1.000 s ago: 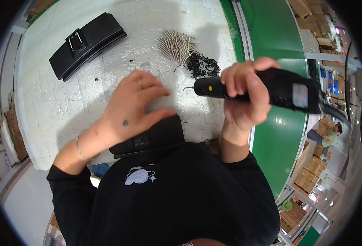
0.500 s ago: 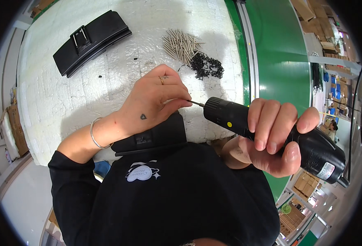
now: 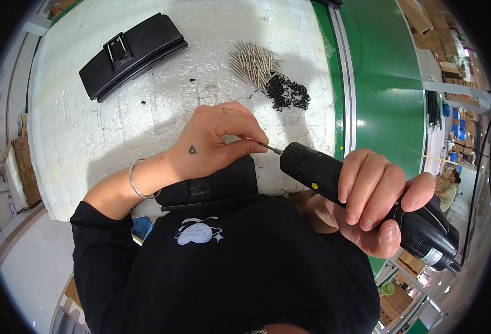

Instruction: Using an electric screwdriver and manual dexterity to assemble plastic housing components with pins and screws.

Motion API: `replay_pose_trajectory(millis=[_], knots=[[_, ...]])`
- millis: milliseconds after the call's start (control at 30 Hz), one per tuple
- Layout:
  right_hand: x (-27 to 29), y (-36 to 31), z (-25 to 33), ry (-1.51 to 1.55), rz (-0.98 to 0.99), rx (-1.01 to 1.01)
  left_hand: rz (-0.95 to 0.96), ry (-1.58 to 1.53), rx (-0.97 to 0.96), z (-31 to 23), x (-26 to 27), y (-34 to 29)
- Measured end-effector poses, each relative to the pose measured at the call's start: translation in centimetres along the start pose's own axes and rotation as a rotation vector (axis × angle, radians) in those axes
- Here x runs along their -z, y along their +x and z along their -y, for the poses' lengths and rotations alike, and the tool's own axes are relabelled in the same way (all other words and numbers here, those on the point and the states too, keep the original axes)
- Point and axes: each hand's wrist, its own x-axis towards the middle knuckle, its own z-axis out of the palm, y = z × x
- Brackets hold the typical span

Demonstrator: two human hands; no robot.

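Note:
My right hand (image 3: 370,200) is wrapped round a black electric screwdriver (image 3: 315,170), its thin bit pointing left. At the bit's tip, my left hand (image 3: 217,136) is closed in a pinch of thumb and forefinger; whatever lies between those fingertips is hidden. Below the left hand, close against my body, lies a black curved plastic part (image 3: 228,181), partly covered by my wrist and hand. Beyond my hands are a heap of small black screws (image 3: 287,93) and a pile of silvery metal pins (image 3: 253,62).
A second black curved part (image 3: 131,55) with two metal pins standing in its raised block lies at the far left. Two tiny black pieces sit loose on the white wrapped tabletop (image 3: 212,33). A metal rail and green surface (image 3: 387,72) run along the right.
The pinching left hand and the screwdriver have shifted slightly down together in the picture, the bit still meeting the fingertips. The tabletop items appear shifted a little right as the view moved.

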Motion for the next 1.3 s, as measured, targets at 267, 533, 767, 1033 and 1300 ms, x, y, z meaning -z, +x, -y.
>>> replay_pose_trajectory(millis=[267, 533, 767, 1033, 1300], knots=[[0.8, -0.5, -1.6, -0.028, -0.224, 0.066, -0.066, 0.835, -0.254, 3.1, 4.5, 3.8], [0.6, -0.5, -1.2, -0.025, -0.182, 0.051, 0.109, 1.034, -0.304, 4.3, 5.5, 6.3], [-1.0, -0.1, -0.6, -0.081, -0.139, -0.037, -0.014, 0.996, -0.307, 1.7, 4.4, 3.3], [-4.0, -1.1, -2.8, 0.019, 0.091, -0.135, -0.267, 0.650, -0.039, -2.7, 2.8, -8.4], [-5.1, -0.7, -5.0, 0.087, 0.265, -0.188, -0.438, 0.655, 0.084, -2.3, 0.5, -11.4]])
